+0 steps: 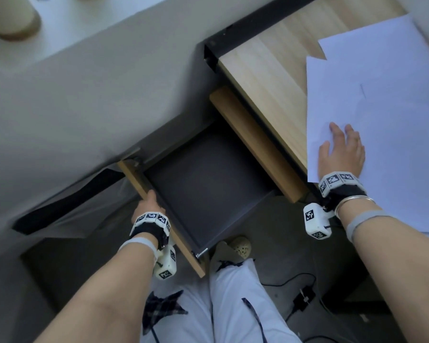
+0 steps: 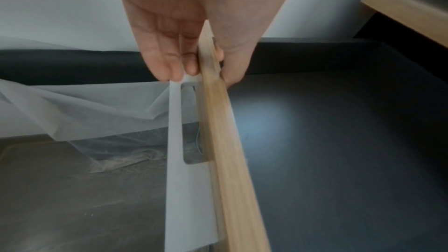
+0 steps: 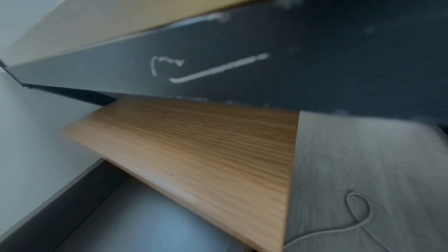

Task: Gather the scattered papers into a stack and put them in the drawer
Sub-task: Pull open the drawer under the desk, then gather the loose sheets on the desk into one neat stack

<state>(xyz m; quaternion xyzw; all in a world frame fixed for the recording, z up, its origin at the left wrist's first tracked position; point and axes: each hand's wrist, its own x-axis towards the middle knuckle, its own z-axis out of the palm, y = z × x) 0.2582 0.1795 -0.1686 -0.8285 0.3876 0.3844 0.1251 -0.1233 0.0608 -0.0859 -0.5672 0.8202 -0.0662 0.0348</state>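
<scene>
Papers (image 1: 382,115): maybe three, right hand (image 1: 342,149) flat | drawer (image 1: 208,184): one, left hand (image 1: 148,204) gripping front

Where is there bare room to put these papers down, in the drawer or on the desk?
The drawer floor is bare between its wooden front, which the left hand grips, and the desk edge. A bare strip of desk lies between the black frame and the papers. Further right is crowded: overlapping sheets under the flat right hand.
</scene>
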